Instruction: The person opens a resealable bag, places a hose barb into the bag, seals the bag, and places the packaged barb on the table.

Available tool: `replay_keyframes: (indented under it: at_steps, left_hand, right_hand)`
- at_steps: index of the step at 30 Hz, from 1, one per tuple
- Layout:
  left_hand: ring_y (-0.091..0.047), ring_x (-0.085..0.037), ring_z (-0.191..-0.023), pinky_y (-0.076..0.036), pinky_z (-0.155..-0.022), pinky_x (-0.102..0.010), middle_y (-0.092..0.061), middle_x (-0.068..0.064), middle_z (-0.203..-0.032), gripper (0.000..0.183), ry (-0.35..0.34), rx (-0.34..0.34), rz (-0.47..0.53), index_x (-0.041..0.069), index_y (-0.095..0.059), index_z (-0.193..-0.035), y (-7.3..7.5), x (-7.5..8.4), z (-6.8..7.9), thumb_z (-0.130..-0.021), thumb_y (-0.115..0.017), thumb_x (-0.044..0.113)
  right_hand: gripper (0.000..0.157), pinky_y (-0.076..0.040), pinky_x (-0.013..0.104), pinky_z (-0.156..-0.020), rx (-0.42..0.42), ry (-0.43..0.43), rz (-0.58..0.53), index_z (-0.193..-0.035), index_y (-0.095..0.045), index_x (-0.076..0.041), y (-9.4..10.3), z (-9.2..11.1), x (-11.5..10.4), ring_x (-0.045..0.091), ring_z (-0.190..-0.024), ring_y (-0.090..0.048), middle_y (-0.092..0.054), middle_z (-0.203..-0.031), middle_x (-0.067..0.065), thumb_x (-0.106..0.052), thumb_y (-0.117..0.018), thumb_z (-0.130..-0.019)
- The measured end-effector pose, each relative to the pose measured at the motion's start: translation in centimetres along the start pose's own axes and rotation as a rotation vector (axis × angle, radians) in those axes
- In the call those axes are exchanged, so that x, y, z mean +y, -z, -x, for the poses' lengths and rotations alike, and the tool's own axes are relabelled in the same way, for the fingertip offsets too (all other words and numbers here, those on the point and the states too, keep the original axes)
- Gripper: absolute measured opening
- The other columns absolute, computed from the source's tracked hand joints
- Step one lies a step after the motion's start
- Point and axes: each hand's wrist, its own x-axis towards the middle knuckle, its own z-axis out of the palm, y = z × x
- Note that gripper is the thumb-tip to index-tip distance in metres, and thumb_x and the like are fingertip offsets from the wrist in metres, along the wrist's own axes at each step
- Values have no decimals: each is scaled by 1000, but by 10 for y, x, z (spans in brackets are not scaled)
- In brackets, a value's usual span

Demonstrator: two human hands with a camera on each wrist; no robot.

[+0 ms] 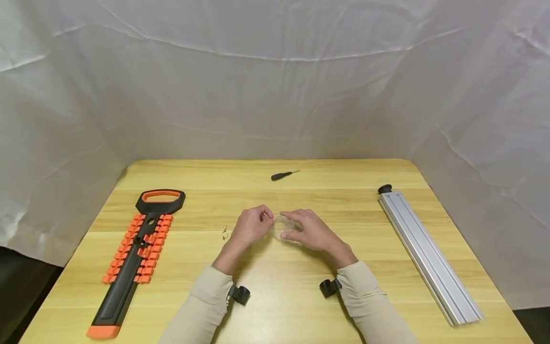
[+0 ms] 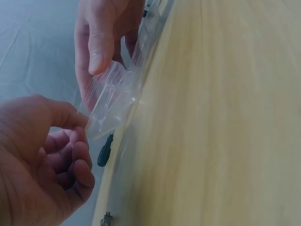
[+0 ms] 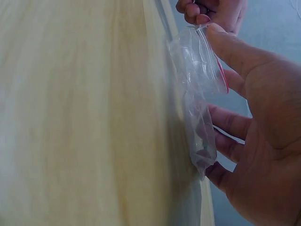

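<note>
One zip bag [image 3: 193, 66] is held over the bench [image 1: 279, 301] — left hand [image 1: 250, 227] pinching a corner, right hand [image 1: 311, 231] gripping near the zip edge. Working the seal seems the step; next likely calls for steady pinching.

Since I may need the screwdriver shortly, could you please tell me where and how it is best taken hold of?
Probably by its black handle, coming from the person's near side and pinching down from above, fingers across its length. The screwdriver lies flat, its thick handle at the left, the thin metal shaft pointing right and slightly away.
</note>
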Motion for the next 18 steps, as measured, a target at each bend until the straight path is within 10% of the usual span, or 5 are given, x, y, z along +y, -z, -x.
replay_keyframes:
  at_steps: [18]
  left_hand:
    - [-59,-18,-85,-46,-68,-30,-63,-3,-95,23,85,43,-26,10,-66,-111,47,-37,20,-96,-56,24]
  right_hand:
    - [63,-36,47,-108,26,-52,-26,-142,-49,-22,1,3,-3,27,-129,-46,-58,-136,3,-45,-69,-87]
